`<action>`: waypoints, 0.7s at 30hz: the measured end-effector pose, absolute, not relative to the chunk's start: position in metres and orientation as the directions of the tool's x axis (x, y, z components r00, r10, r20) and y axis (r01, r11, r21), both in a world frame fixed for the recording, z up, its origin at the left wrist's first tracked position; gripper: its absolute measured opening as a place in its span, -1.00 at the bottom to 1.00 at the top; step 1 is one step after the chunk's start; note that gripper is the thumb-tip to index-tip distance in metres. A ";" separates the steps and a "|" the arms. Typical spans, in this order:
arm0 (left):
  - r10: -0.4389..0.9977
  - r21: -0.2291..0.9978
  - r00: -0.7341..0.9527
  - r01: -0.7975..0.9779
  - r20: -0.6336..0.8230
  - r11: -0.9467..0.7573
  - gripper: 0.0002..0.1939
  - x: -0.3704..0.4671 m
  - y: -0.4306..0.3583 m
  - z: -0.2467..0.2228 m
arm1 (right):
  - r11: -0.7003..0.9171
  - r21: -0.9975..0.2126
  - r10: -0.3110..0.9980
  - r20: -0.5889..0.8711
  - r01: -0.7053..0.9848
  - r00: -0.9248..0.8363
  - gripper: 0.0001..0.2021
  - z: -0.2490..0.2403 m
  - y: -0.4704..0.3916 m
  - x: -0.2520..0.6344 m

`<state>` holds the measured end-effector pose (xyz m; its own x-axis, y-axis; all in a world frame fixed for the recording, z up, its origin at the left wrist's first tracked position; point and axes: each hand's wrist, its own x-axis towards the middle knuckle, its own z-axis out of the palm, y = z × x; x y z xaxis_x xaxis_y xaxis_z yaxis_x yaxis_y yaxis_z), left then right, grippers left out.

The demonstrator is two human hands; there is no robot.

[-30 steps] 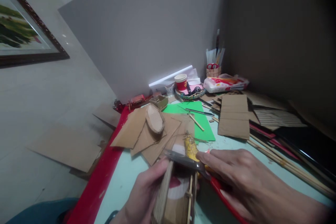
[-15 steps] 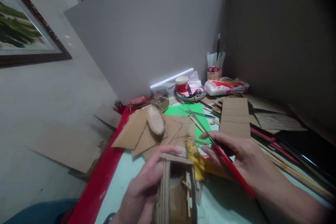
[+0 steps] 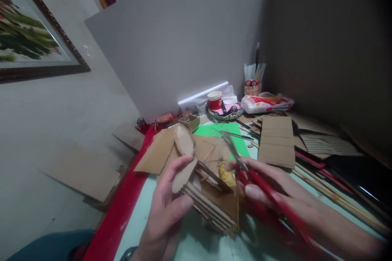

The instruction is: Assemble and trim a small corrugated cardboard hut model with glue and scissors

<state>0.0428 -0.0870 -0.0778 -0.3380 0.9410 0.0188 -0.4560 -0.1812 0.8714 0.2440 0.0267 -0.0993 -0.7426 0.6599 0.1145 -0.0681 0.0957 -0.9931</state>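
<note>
My left hand (image 3: 168, 202) grips a small box-shaped cardboard model (image 3: 211, 200) with layered corrugated walls. The model is tilted, its open side facing up, and thin wooden sticks show inside it. In my right hand (image 3: 272, 187) is a pair of red-handled pliers (image 3: 241, 167) with long narrow jaws, smeared by motion. The jaws point away from me, above the far right side of the model and apart from it. Behind the model lies a yellow tool (image 3: 226, 174), partly hidden, that looks like a glue gun.
A boat-shaped cardboard piece (image 3: 184, 139) rests on cardboard sheets (image 3: 154, 155). Farther back are a green sheet (image 3: 208, 129), a red paper cup (image 3: 214, 101) and a holder (image 3: 252, 89) with scissors. Cardboard (image 3: 276, 140) and bamboo sticks (image 3: 330, 189) lie on the right.
My left hand has raised the model and turned it from upright to slanted. The pliers have rolled in my right hand, so both red handles show. The view has shifted slightly.
</note>
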 end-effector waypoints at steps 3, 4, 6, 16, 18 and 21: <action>0.932 0.896 -0.361 -0.403 0.031 -0.186 -0.39 0.042 -0.088 -0.077 | 0.068 -0.998 0.697 0.050 -0.003 -0.716 -0.46 -0.092 0.024 0.241; 0.930 0.900 -0.367 -0.394 0.029 -0.184 -0.39 0.042 -0.088 -0.076 | 0.057 -0.998 0.699 0.037 0.003 -0.714 -0.47 -0.089 0.023 0.240; 0.927 0.896 -0.375 -0.410 0.008 -0.173 -0.40 0.043 -0.089 -0.074 | 0.023 -1.000 0.680 0.022 -0.010 -0.733 -0.52 -0.086 0.023 0.239; 0.883 0.896 -0.469 -0.401 -0.023 -0.189 -0.54 0.047 -0.087 -0.079 | -0.061 -0.987 0.613 0.078 -0.146 -0.786 -0.43 -0.098 0.020 0.233; 0.876 0.898 -0.480 -0.405 -0.051 -0.170 -0.56 0.047 -0.087 -0.081 | -0.017 -0.996 0.642 0.054 -0.084 -0.765 -0.42 -0.102 0.020 0.232; 0.867 0.913 -0.493 -0.384 -0.075 -0.139 -0.55 0.048 -0.085 -0.085 | -0.051 -0.996 0.678 0.022 -0.077 -0.734 -0.37 -0.106 0.019 0.231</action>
